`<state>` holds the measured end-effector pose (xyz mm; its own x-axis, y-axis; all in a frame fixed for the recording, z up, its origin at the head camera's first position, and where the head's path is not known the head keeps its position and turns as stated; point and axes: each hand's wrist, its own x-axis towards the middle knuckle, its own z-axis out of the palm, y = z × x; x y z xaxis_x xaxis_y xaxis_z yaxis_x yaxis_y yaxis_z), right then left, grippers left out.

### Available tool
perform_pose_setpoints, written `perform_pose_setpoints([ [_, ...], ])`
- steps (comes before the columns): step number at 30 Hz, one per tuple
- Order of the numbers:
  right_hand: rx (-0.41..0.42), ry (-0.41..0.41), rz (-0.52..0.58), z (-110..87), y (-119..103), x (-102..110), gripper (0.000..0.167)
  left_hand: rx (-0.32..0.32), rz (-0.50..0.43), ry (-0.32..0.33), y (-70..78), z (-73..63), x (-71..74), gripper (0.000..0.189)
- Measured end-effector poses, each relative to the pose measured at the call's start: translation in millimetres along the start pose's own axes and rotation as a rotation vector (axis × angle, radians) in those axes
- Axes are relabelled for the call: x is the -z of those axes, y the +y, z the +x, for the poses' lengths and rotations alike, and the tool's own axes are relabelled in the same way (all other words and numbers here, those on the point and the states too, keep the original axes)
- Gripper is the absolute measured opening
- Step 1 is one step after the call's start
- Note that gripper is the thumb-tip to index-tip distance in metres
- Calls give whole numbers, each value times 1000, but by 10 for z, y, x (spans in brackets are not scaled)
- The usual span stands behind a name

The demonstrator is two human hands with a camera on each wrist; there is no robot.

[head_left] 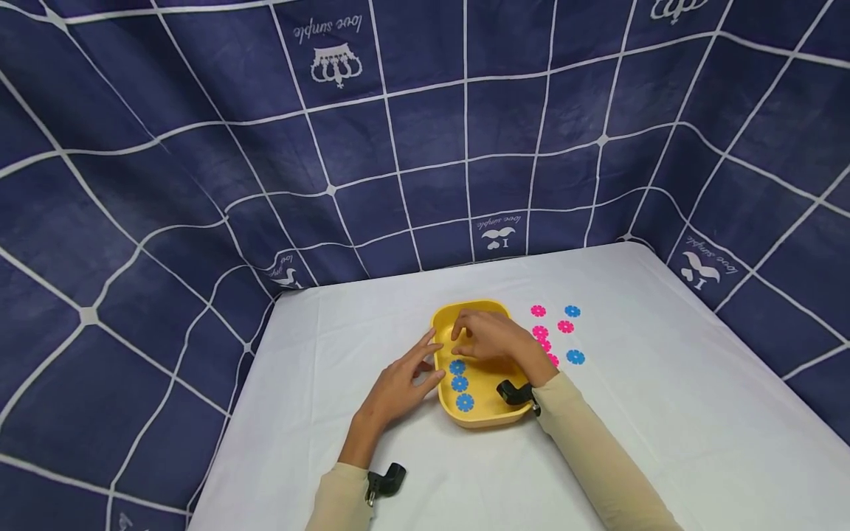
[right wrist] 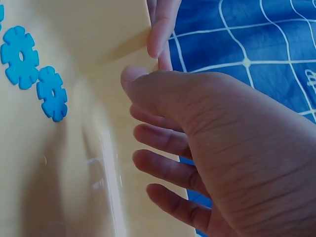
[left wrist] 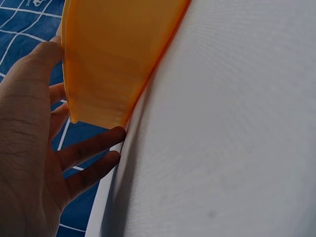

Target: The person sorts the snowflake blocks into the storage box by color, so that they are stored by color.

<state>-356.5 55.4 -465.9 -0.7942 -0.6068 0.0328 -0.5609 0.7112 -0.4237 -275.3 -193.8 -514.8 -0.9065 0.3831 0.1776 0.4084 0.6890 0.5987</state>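
A yellow plastic basin point(head_left: 483, 423) stands on the white cloth, with three blue snowflake discs point(head_left: 460, 383) in a row along its left inner side. At the basin's left rim, my left hand point(head_left: 401, 386) has its fingers spread and the thumb by the edge; the left wrist view has that hand point(left wrist: 37, 133) against the basin's outer wall point(left wrist: 113, 59). Inside the basin, beyond the discs, reaches my right hand point(head_left: 490, 335), fingers loosely bent. In the right wrist view no piece shows between its thumb and fingers, and two blue discs point(right wrist: 52, 94) lie nearby.
Right of the basin lie several pink snowflake discs point(head_left: 538, 311) and two blue ones point(head_left: 575, 357), some pink ones partly behind my right forearm. A dark blue checked cloth point(head_left: 432, 133) hangs around the back and sides of the white table point(head_left: 332, 332).
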Motion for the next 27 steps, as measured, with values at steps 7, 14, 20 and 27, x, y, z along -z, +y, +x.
perform_pose_setpoints([
  [7,27,30,2,15,17,18,28,-2,-4,2,-3,-5,7,57],
  [14,56,56,-10,31,17,44,29,-11,-3,14,-17,-5,0,56],
  [20,53,65,-8,10,18,72,28,-19,4,16,-25,-3,-19,58],
  [27,55,106,12,-44,41,182,29,-9,4,17,-14,8,-17,57],
])
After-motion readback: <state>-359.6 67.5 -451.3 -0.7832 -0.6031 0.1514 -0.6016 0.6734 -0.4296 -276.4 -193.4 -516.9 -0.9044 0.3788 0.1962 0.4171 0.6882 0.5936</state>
